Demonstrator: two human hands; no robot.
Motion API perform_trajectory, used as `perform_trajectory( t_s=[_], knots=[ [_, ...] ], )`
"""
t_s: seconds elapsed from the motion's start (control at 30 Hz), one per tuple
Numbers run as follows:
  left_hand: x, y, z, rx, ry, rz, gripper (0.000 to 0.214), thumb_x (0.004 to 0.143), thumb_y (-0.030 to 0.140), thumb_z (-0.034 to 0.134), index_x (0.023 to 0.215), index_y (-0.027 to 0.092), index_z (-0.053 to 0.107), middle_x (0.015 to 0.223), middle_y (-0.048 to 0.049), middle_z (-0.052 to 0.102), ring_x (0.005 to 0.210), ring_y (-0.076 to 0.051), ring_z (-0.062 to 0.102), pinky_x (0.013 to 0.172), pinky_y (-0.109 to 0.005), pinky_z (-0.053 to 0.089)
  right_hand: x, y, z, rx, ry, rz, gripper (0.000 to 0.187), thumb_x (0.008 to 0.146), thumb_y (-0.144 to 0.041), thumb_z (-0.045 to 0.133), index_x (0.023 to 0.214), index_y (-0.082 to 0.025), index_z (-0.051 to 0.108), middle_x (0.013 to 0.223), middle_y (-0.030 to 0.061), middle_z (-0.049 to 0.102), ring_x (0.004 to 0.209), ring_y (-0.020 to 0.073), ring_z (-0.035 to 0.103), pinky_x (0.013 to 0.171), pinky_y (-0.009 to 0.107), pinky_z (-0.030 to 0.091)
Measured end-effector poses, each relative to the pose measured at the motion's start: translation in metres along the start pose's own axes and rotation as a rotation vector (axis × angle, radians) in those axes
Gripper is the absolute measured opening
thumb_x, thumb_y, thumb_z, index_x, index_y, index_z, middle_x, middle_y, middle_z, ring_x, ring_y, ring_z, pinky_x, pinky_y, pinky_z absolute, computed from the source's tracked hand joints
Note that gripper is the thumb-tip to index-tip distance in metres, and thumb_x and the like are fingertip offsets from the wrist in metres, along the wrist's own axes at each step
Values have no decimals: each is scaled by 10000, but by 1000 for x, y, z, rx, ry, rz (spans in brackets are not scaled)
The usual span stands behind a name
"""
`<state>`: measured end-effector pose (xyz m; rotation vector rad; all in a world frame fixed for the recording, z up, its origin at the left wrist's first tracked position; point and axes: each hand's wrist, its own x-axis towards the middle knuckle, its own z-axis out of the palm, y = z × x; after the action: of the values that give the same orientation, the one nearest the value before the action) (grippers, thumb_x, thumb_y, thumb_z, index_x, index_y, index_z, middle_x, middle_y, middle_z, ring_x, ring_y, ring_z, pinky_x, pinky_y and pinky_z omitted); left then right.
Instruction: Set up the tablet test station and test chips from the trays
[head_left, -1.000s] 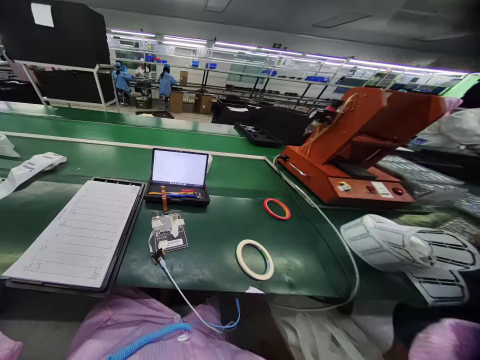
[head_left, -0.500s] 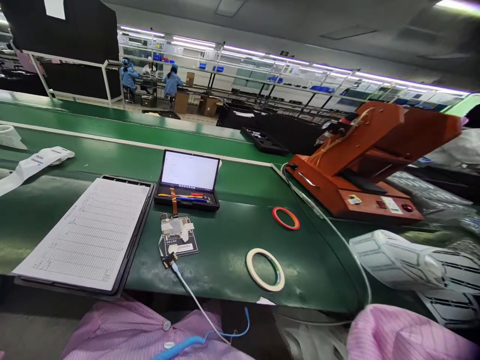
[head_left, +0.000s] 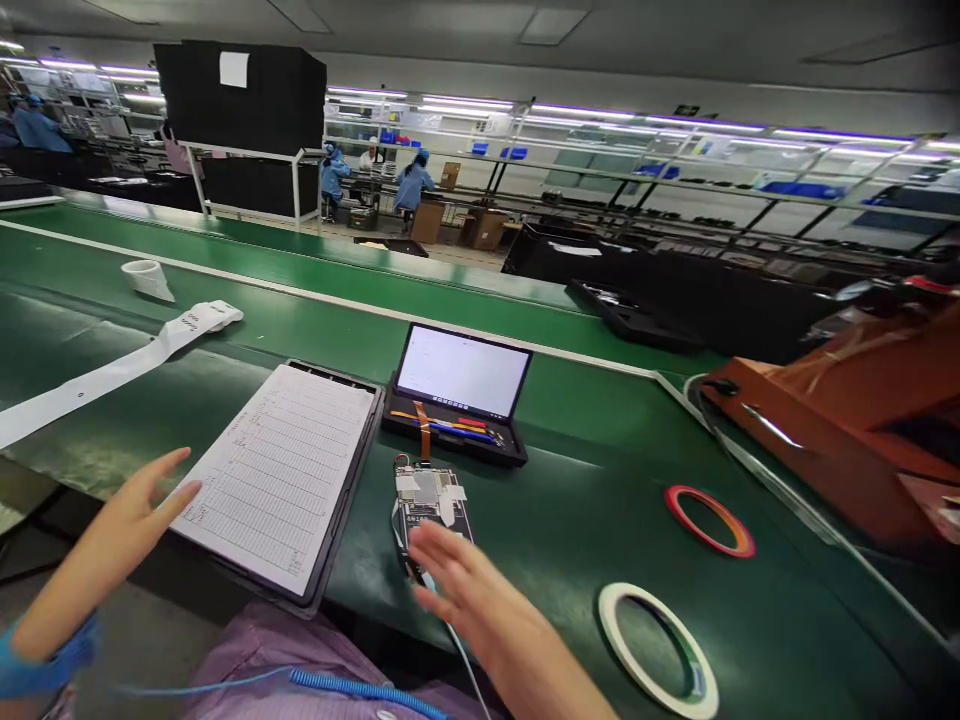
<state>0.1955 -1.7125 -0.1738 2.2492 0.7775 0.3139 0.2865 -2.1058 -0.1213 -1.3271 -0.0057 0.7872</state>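
The right hand (head_left: 454,580), grip spread and empty, hovers over the lower end of the circuit board (head_left: 427,497), the spread left hand (head_left: 135,515) just beside the clipboard (head_left: 352,470).

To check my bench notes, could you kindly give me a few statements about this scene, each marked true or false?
1. The right hand is over the lower end of the circuit board, hiding part of it. True.
2. The left hand is gripping the clipboard. False: it is open with spread fingers, beside the sheet, holding nothing visible.
3. An orange ribbon cable rises from the board towards the black case. True.
4. The red tape ring lies left of the clipboard. False: it lies right of the circuit board.
5. A blue wrist strap circles the left wrist. True.
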Motion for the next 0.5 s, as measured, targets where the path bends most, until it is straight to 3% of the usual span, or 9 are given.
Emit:
perform_trajectory(
  t_s=[0.1,0.23,0.4,0.5],
  knots=[
    [15,-16,16,69,-55,49,669,759,593,507,1214,114,617,1288,-163,610,1174,-351,562,1012,-469,435,41,12,29,14,-87,98,669,705,-506,758,1259,-186,564,1438,134,460,1339,263,412,1047,398,406],
    [28,-18,26,193,-75,96,550,844,497,429,1161,113,662,1140,-155,674,1078,-328,597,942,-429,453,76,31,53,-31,-66,111,680,684,-469,735,1250,-138,555,1409,162,482,1284,275,464,997,401,422],
    [25,-6,25,284,-66,100,488,886,443,385,1103,123,683,1114,-163,651,1058,-315,580,936,-419,424,82,40,58,-159,-54,74,662,707,-468,678,1276,-153,558,1326,123,564,1258,265,482,1032,404,371],
    [21,-2,27,278,-63,95,474,898,445,370,1092,143,679,1118,-153,638,1068,-316,570,944,-429,417,77,39,62,-246,-101,13,584,716,-430,658,1237,-170,607,1363,93,530,1299,249,438,1097,375,306]
  ],
)
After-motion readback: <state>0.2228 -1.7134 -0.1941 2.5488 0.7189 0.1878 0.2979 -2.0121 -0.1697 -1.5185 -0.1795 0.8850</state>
